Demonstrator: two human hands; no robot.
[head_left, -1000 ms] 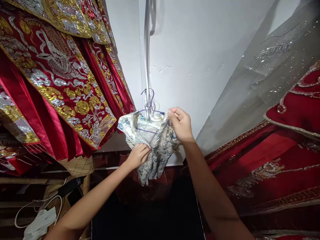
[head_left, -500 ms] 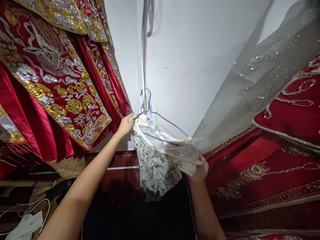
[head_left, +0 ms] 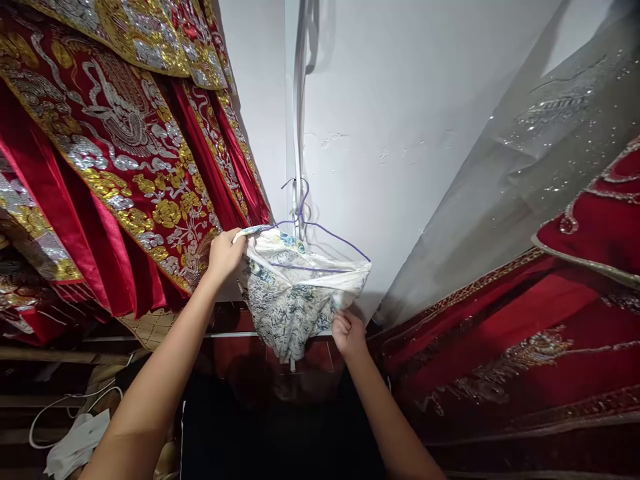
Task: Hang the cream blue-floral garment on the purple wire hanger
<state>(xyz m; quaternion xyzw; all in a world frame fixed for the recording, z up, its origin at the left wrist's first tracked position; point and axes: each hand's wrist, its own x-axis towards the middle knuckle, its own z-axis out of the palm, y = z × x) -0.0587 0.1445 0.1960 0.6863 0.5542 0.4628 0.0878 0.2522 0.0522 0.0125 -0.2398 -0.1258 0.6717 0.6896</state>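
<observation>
A purple clothes hanger (head_left: 336,235) hangs in front of the white wall, its hook at a thin upright pole. On it is a white garment (head_left: 293,300) with a grey, green and blue swirl pattern, its neckline wide and the hanger's lower bar showing inside. My left hand (head_left: 226,257) grips the garment's left upper edge together with the hanger's left end, which it hides. Lower down on the right, my right hand (head_left: 349,331) is closed on the garment's side edge. The hanger's right tip lies at the garment's right upper corner.
Red costumes (head_left: 130,147) with gold and silver sequins hang at the left. A sheer grey sparkly cloth (head_left: 480,173) and red embroidered fabric (head_left: 500,320) fill the right side. White cables (head_left: 37,427) and a white cloth or paper (head_left: 80,443) lie at lower left.
My right hand has moved down and left, from the garment's upper right part to its side. The garment is spread wider and its lower part has lifted. My left hand has shifted left.
</observation>
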